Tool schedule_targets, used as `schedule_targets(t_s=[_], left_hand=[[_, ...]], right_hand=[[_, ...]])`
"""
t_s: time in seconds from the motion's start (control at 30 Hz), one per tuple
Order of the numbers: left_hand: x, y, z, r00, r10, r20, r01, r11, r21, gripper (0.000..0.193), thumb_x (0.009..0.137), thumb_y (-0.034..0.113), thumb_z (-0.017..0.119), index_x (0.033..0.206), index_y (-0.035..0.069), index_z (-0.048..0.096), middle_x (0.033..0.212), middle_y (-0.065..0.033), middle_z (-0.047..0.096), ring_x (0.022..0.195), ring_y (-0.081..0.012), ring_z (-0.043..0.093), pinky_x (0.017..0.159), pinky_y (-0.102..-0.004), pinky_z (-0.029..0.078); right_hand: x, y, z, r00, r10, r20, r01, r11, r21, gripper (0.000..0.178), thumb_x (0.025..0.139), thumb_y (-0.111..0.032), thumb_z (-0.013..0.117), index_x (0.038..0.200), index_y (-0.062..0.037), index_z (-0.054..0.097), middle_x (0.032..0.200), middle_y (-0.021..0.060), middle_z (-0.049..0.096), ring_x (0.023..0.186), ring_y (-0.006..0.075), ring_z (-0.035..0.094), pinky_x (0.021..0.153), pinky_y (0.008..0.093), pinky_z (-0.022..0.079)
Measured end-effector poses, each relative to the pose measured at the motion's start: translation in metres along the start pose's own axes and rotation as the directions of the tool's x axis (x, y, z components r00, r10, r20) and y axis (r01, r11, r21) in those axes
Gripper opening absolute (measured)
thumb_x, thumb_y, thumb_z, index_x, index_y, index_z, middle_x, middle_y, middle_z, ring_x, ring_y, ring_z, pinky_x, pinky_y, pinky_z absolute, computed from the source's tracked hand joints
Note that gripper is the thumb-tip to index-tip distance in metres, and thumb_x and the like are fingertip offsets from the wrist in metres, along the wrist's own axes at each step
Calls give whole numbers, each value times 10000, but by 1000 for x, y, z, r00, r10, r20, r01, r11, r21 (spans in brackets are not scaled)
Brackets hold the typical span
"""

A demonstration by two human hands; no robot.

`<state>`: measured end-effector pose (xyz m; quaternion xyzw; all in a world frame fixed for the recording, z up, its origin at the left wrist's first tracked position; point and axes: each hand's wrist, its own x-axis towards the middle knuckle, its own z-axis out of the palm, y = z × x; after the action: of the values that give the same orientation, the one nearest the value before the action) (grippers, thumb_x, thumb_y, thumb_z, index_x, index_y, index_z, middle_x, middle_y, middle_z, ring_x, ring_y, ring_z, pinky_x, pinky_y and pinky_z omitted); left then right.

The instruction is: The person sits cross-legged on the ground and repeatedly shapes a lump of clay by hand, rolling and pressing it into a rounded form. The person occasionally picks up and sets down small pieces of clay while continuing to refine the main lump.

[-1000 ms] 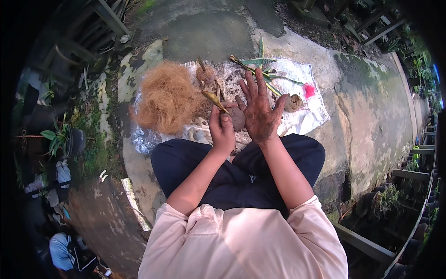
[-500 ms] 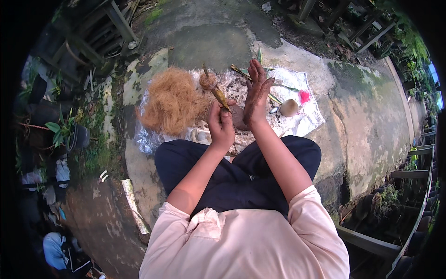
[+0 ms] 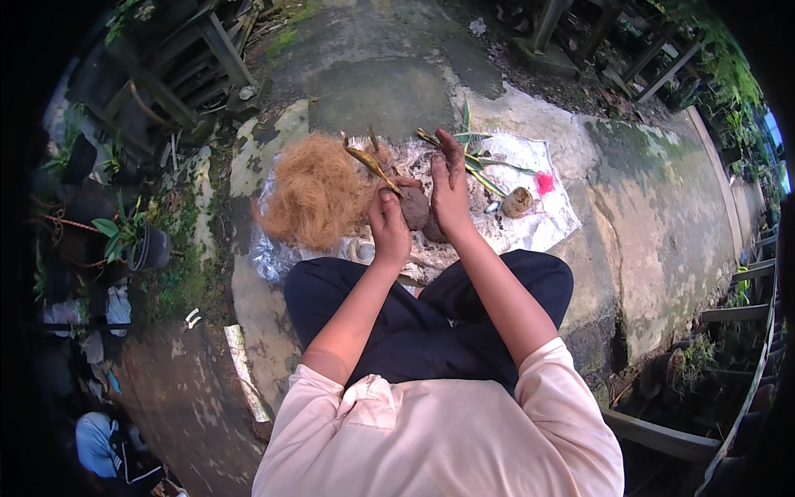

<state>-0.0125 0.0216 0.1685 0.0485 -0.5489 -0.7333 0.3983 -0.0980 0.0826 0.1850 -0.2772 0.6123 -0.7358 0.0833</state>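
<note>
Currently, the left hand (image 3: 390,228) grasps a mud ball (image 3: 416,209), its thumb pressed near the base of a yellow-brown leaf (image 3: 371,166) that slants up and away to the left. The mud ball is raised in front of the crossed legs, between the two hands. The right hand (image 3: 450,195) is unclenched and grips nothing, its muddy fingers pointing away from the body and its palm turned toward the mud ball; I cannot tell whether they touch. Below, a second mud lump (image 3: 434,231) is partly hidden by the right hand.

A pale sheet (image 3: 555,217) lies spread on the concrete (image 3: 654,248). On its left side sits a fluffy heap of brown fiber (image 3: 313,190). Just beyond the mud ball is a small round bundle (image 3: 380,155) with a stem. To the right are long green leaves (image 3: 509,166), a pink tuft (image 3: 544,182) and a round brown object (image 3: 518,202).
</note>
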Motion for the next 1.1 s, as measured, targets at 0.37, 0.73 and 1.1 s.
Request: schedule_targets(t_s=[0.37,0.73,1.1], left_hand=[[20,8,-3,977,74,-200,-18,963,271,605,1048,463,214,1436,30,378,1397,-165,407,1330,-298,401,1125,-419,281],[-8,-25,-23,983,-181,-40,181,983,-6,615,1035,494,350,1441,33,347,1415,-126,451,1326,-236,431,1120,-389,329],[0,-78,-76,663,-725,185,594,361,-719,534,984,569,435,1069,76,619,986,-47,660,988,-209,632,910,-381,514]], right_hand=[[-44,1,18,992,98,79,-113,970,215,476,897,-407,662,1104,17,600,1024,110,671,941,151,630,880,298,493],[-44,8,8,988,64,143,-47,992,-119,637,1038,-412,401,1502,5,272,1517,206,335,1412,276,324,1149,366,248],[-39,32,17,965,-221,143,261,726,-636,489,922,-229,526,1378,-65,461,1446,192,403,1328,400,372,1130,489,238]])
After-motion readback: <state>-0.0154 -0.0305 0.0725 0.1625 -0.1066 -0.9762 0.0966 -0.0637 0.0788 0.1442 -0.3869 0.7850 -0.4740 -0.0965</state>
